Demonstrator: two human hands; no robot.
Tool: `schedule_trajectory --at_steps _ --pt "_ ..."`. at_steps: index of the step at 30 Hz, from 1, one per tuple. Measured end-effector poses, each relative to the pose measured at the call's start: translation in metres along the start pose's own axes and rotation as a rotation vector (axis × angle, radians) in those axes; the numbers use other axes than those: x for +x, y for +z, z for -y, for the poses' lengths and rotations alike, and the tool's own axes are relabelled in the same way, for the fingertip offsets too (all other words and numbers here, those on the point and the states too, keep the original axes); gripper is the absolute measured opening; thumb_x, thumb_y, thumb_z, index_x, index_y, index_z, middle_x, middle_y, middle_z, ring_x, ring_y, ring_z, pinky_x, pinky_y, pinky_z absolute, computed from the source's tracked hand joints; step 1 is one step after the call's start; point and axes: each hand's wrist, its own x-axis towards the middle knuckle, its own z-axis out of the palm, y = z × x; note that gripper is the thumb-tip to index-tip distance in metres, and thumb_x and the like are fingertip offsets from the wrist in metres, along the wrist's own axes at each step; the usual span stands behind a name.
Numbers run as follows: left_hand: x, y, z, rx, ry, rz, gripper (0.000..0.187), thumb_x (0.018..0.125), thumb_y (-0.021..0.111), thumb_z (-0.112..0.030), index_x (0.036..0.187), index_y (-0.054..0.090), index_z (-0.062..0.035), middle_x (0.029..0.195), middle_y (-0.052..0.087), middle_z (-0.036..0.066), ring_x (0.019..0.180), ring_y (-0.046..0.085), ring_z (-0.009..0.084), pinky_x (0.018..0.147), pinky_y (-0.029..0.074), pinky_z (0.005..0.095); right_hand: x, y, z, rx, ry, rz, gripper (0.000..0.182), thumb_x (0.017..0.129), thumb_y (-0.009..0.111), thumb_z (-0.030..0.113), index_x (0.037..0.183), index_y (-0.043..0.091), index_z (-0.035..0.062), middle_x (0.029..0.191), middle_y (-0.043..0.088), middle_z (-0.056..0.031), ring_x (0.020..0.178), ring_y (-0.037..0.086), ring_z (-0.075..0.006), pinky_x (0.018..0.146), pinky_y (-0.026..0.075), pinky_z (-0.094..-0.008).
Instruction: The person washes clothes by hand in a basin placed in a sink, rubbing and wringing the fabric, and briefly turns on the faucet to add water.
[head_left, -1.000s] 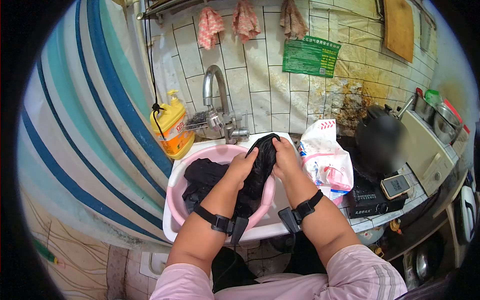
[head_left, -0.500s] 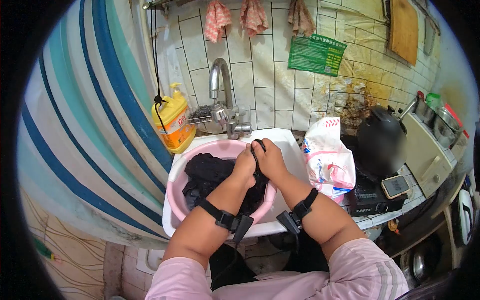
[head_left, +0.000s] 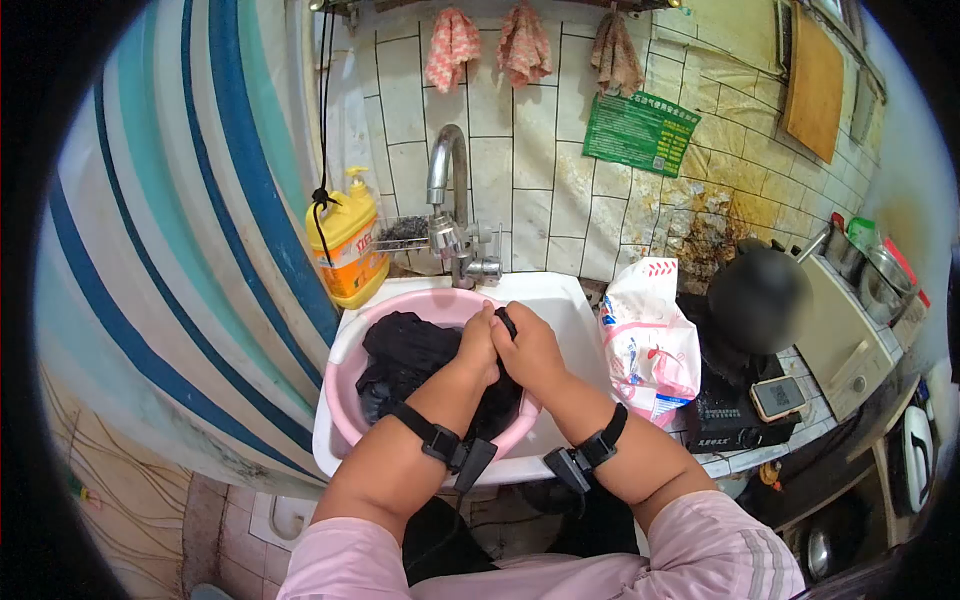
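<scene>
A pink basin (head_left: 345, 390) sits in the white sink, with dark wet-looking clothing (head_left: 405, 350) heaped inside it. Over the basin's right side my left hand (head_left: 480, 345) and my right hand (head_left: 530, 345) press together, fingers curled in. A bit of black cloth (head_left: 506, 322) pokes out between them at the top, so both hands are closed on it. How far the gripped cloth reaches below is hidden behind my hands and left forearm. Black straps with small boxes circle both forearms.
Behind the basin rises a metal faucet (head_left: 450, 190). A yellow soap jug (head_left: 348, 240) stands at the left. On the right are a white plastic bag (head_left: 650, 340), a black stove (head_left: 735, 425) and a phone (head_left: 778, 398). A striped curtain (head_left: 200, 230) hangs along the left.
My hands have come closer together, and less of the black cloth shows between them. The whole scene sits slightly lower in view from a head shift.
</scene>
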Motion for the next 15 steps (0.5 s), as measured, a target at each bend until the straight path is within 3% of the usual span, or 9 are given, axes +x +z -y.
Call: schedule_trajectory --at_steps 2,7,10,15 --pt "0.0 0.001 0.004 -0.076 -0.028 0.044 0.04 0.1 0.035 -0.036 0.116 0.051 -0.0031 0.106 0.057 0.013 0.098 0.056 0.0231 0.085 0.046 0.0381 0.006 0.005 -0.014 0.035 0.083 -0.015 0.029 0.088 0.057 0.024 0.079 0.053 -0.0032 0.075 0.056 -0.0286 0.072 0.056 -0.043 0.065 0.044 -0.0434" --pt "-0.025 0.027 -0.011 0.216 -0.071 -0.029 0.043 0.099 0.037 -0.036 0.119 0.053 -0.0012 0.106 0.06 0.015 0.094 0.059 0.0241 0.079 0.049 0.0361 0.022 0.002 -0.049 -0.006 0.229 0.003 0.033 0.09 0.054 0.027 0.079 0.053 -0.0031 0.078 0.057 -0.03 0.076 0.056 -0.0471 0.068 0.044 -0.0467" --pt "-0.012 0.013 -0.005 0.173 -0.044 0.03 0.048 0.098 0.038 -0.041 0.127 0.048 -0.0042 0.118 0.057 0.015 0.106 0.057 0.025 0.087 0.046 0.0404 0.013 0.003 -0.037 -0.006 0.189 -0.01 0.033 0.091 0.054 0.028 0.077 0.051 -0.0025 0.078 0.057 -0.0293 0.077 0.055 -0.0481 0.066 0.043 -0.0471" --pt "0.007 -0.004 0.0 0.317 -0.058 -0.104 0.047 0.099 0.037 -0.041 0.121 0.05 -0.0019 0.111 0.059 0.014 0.107 0.054 0.0226 0.089 0.044 0.0404 0.0 -0.007 0.0 0.025 0.055 0.055 0.03 0.09 0.053 0.03 0.082 0.056 0.0005 0.079 0.06 -0.0286 0.079 0.058 -0.0461 0.069 0.046 -0.051"
